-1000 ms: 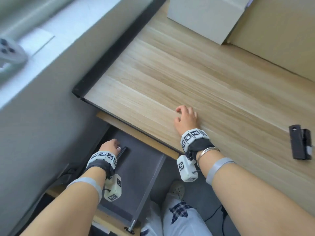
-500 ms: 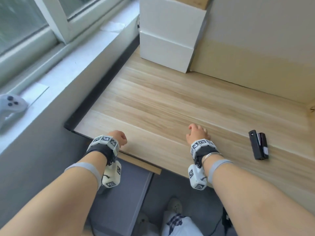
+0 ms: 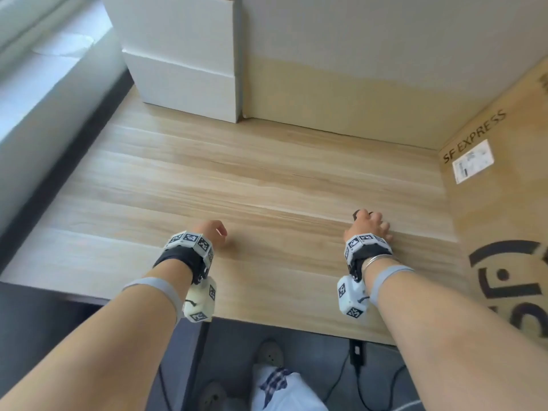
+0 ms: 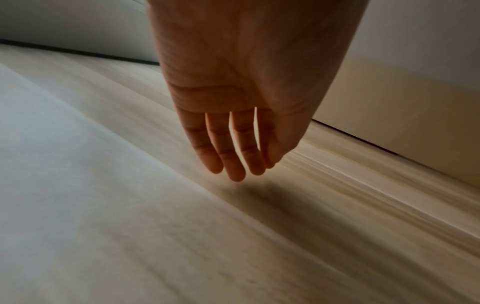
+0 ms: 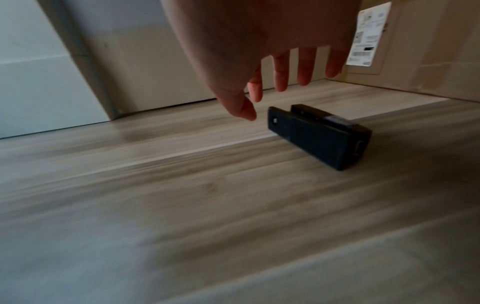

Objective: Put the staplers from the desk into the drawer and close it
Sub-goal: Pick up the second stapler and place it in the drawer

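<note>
Hovered over one stapler on the worktop, right hand spread, not yet gripping. Left hand slack, empty. Drawer unseen; stowing and closing left.

The wooden desk carried two stacked white boxes at its far left corner; a brown SF EXPRESS carton stood along its right edge; the right hand hovered near that carton, covering a dark stapler; the left hand hung above the desk's near middle.
</note>
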`<control>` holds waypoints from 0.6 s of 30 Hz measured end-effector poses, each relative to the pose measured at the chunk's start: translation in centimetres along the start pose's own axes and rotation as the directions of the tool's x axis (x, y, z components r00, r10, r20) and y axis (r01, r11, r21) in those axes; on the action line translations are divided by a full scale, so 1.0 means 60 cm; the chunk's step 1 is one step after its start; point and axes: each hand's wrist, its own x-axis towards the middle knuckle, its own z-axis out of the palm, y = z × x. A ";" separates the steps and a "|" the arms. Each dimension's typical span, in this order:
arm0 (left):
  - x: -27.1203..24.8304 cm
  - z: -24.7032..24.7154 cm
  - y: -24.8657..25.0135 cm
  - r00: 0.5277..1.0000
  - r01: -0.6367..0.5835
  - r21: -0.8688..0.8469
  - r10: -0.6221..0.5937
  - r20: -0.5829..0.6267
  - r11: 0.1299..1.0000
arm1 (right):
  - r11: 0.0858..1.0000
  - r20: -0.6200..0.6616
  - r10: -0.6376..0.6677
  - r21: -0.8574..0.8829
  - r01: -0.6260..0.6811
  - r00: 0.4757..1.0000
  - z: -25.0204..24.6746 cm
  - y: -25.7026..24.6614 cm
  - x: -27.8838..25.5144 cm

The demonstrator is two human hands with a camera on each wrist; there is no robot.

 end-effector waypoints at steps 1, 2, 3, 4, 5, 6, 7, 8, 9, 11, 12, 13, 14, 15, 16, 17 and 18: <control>0.005 0.007 0.015 1.000 -0.013 0.008 0.013 0.005 1.000 | 0.999 0.014 0.023 0.023 -0.024 1.000 0.000 0.010 0.012; 0.009 0.013 0.030 1.000 -0.024 0.015 0.024 0.012 1.000 | 0.998 0.038 0.044 0.050 -0.045 0.998 0.001 0.019 0.024; 0.014 0.018 0.042 0.999 -0.027 0.022 0.026 0.022 0.999 | 0.994 0.070 0.063 0.082 -0.069 0.996 0.003 0.027 0.035; 0.016 0.021 0.054 0.999 -0.025 0.031 0.024 0.028 0.999 | 0.990 0.105 0.079 0.111 -0.090 0.991 0.006 0.031 0.045; 0.019 0.023 0.065 0.999 -0.029 0.044 0.027 0.029 0.999 | 0.985 0.137 0.086 0.138 -0.105 0.987 0.010 0.034 0.054; 0.021 0.025 0.073 0.999 -0.031 0.061 0.029 0.029 0.998 | 0.980 0.161 0.087 0.162 -0.113 0.983 0.014 0.036 0.063; 0.024 0.027 0.080 0.999 -0.027 0.079 0.025 0.031 0.996 | 0.977 0.180 0.084 0.181 -0.117 0.980 0.018 0.037 0.069; 0.027 0.030 0.084 0.999 -0.020 0.100 0.017 0.032 0.995 | 0.975 0.191 0.079 0.192 -0.116 0.978 0.022 0.037 0.075; 0.029 0.032 0.088 0.999 -0.017 0.110 0.013 0.031 0.994 | 0.974 0.201 0.074 0.194 -0.114 0.977 0.025 0.037 0.080; 0.032 0.037 0.091 1.000 -0.011 0.118 0.008 0.024 0.993 | 0.974 0.211 0.082 0.189 -0.123 0.974 0.027 0.038 0.085; 0.033 0.039 0.091 1.000 -0.003 0.118 0.001 0.020 0.993 | 0.974 0.214 0.088 0.188 -0.129 0.973 0.028 0.038 0.088; 0.033 0.041 0.091 1.000 -0.004 0.117 0.003 0.015 0.993 | 0.972 0.218 0.092 0.191 -0.135 0.972 0.026 0.037 0.089; 0.031 0.042 0.090 1.000 -0.009 0.120 0.008 0.006 0.993 | 0.971 0.225 0.089 0.198 -0.135 0.970 0.024 0.036 0.091; 0.031 0.042 0.088 1.000 -0.005 0.119 0.006 -0.003 0.993 | 0.972 0.241 0.084 0.196 -0.133 0.967 0.021 0.034 0.091; 0.030 0.043 0.087 1.000 -0.002 0.115 0.003 -0.009 0.993 | 0.974 0.260 0.078 0.187 -0.129 0.963 0.019 0.032 0.090; 0.030 0.044 0.084 1.000 -0.002 0.107 0.003 -0.012 0.994 | 0.977 0.277 0.070 0.174 -0.122 0.958 0.016 0.029 0.087; 0.028 0.044 0.081 1.000 -0.004 0.100 0.005 -0.010 0.995 | 0.979 0.288 0.066 0.166 -0.118 0.955 0.013 0.025 0.082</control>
